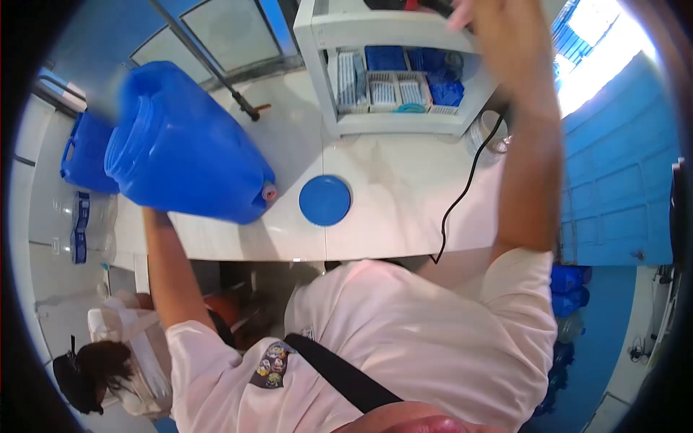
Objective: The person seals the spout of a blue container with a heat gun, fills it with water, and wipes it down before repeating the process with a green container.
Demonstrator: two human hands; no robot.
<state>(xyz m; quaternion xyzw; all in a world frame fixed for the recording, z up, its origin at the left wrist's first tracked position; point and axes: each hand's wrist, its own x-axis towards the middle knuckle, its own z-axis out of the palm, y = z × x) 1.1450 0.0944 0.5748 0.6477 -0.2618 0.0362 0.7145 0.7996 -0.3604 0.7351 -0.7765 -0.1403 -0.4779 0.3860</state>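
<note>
Here, a large blue jug point(184, 148) lies tipped on its side on a white counter point(390, 209), its long axis running left to right with its small spout toward a round blue lid point(325, 200) just beside it. The left hand point(148, 211) reaches under the jug, its grip hidden. The right hand point(498, 25) reaches up to a white shelf point(382, 29); its grip cannot be made out.

Water-refill shop or small workroom: large blue water jugs point(180, 144) on a white desk point(390, 209), a loose blue lid point(325, 200), white shelf unit point(382, 65) with trays, more blue bottles point(570, 289) stacked by blue walls point(621, 187).
</note>
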